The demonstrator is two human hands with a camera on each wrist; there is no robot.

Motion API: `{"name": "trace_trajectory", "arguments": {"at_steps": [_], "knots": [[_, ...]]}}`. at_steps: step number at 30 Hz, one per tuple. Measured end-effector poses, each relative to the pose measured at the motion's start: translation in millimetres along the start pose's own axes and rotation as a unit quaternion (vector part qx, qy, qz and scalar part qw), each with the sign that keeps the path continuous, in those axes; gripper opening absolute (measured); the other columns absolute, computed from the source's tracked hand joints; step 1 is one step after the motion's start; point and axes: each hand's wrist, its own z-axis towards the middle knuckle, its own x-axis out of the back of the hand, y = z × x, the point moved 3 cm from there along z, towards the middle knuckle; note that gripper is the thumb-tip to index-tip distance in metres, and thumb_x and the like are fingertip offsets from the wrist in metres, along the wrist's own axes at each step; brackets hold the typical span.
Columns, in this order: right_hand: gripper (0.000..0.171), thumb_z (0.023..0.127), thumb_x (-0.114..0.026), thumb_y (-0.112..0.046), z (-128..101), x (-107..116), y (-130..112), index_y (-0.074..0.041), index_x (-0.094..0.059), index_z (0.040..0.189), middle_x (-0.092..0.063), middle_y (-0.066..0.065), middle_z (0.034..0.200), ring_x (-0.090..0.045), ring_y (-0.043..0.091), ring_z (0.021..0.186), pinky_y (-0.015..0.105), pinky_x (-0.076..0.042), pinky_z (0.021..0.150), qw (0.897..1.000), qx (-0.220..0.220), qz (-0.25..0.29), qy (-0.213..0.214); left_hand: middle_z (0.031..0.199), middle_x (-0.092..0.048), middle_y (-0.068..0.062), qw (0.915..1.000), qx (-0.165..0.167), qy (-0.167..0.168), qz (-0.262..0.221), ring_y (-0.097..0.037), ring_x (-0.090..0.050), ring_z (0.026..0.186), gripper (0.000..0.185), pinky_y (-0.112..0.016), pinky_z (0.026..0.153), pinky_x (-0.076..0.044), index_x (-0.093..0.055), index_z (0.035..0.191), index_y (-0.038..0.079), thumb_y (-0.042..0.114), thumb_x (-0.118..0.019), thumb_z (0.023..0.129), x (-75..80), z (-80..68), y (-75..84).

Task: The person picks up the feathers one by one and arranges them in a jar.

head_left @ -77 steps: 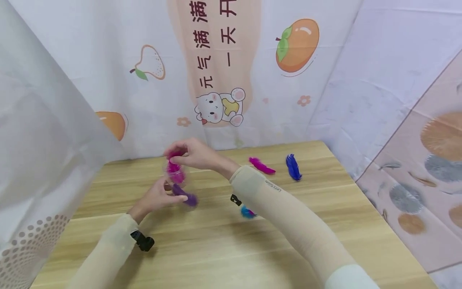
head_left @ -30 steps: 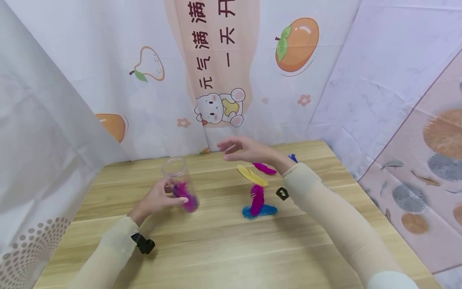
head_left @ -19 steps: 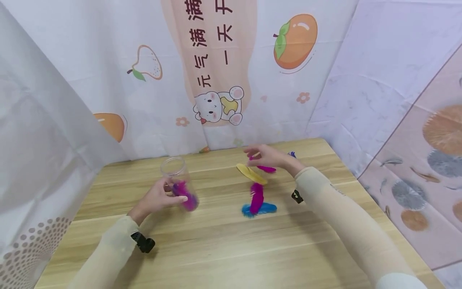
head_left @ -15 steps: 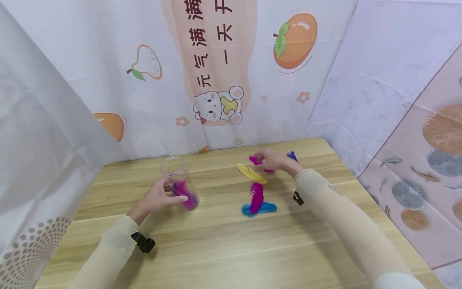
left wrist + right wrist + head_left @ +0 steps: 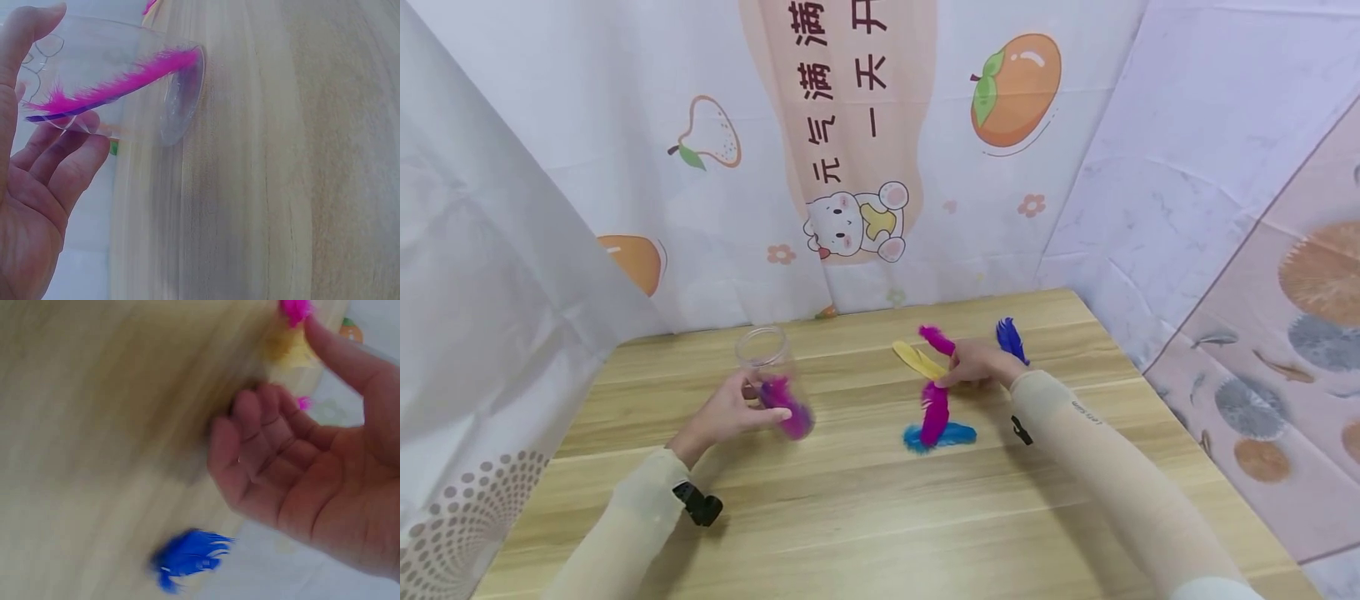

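Note:
My left hand (image 5: 730,414) grips a clear plastic jar (image 5: 763,360) that stands slightly tilted on the wooden table (image 5: 850,517). A pink feather (image 5: 119,84) and a purple one lie inside the jar (image 5: 125,75), with the left hand (image 5: 37,187) curled round its side. My right hand (image 5: 976,364) is low over the table at the back right and pinches a pink feather (image 5: 937,337) that sticks up to its left. In the right wrist view the right hand (image 5: 300,462) has curled fingers and the pink feather (image 5: 294,309) sits at its fingertip.
A yellow feather (image 5: 916,358) lies just left of the right hand. Another pink feather (image 5: 934,412) crosses a light-blue feather (image 5: 951,435) nearer to me. A dark blue feather (image 5: 1011,339) lies behind the right hand. Printed curtains close in the table's back and both sides.
The right hand left the jar, swung right to the back of the table, came down on the pink feather and took hold of it. The left hand and jar stayed put.

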Motion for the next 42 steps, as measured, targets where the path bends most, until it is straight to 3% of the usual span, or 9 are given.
{"name": "trace_trajectory", "arguments": {"at_steps": [5,14,25,33,42], "knots": [[0.047,0.089,-0.078,-0.046,1.8,-7.3,4.5,-0.013,-0.052,0.066,-0.038,-0.005,0.056,-0.037,0.012,0.047,0.024,-0.029,0.043,0.999,-0.003,0.025,0.020,0.118,-0.064,-0.020,1.0000,0.000,-0.001,-0.008,-0.030,-0.067,0.099,0.059,-0.038,0.084,-0.059,-0.055,0.125,-0.003,0.018,-0.088,0.080,-0.6,1.0,0.2],[0.044,0.097,-0.071,-0.029,-0.2,-10.9,12.1,-0.016,-0.044,0.066,-0.037,-0.005,0.057,-0.034,0.009,0.050,0.023,-0.031,0.046,0.996,0.009,0.092,0.013,0.119,-0.064,-0.022,0.9999,-0.011,0.000,-0.012,-0.028,-0.067,0.098,0.056,-0.037,0.083,-0.059,-0.055,0.122,-0.005,0.014,-0.088,0.081,-3.0,-0.3,1.3],[0.042,0.099,-0.069,-0.028,1.8,-11.5,15.2,-0.016,-0.047,0.065,-0.043,-0.004,0.058,-0.041,0.010,0.053,0.022,-0.035,0.050,0.997,0.041,0.063,0.031,0.119,-0.065,-0.020,0.9996,-0.011,-0.012,-0.021,-0.030,-0.067,0.099,0.057,-0.035,0.084,-0.057,-0.055,0.124,-0.002,0.015,-0.088,0.080,-1.6,1.2,-0.9],[0.032,0.098,-0.070,-0.030,1.3,-10.2,13.8,-0.012,-0.056,0.075,-0.048,-0.002,0.064,-0.045,0.012,0.057,0.024,-0.038,0.053,0.996,0.024,0.086,0.025,0.118,-0.065,-0.019,0.9998,-0.007,-0.008,-0.016,-0.030,-0.067,0.099,0.059,-0.035,0.084,-0.058,-0.055,0.126,-0.001,0.017,-0.088,0.080,0.1,1.8,-0.3],[0.028,0.098,-0.070,-0.029,0.6,-9.4,17.0,-0.011,-0.055,0.083,-0.052,0.000,0.071,-0.046,0.013,0.062,0.025,-0.040,0.057,0.991,0.003,0.136,0.015,0.120,-0.064,-0.020,0.9997,-0.003,-0.012,-0.021,-0.030,-0.066,0.100,0.067,-0.035,0.085,-0.057,-0.051,0.134,-0.003,0.016,-0.088,0.080,-0.4,0.4,2.7]]}}
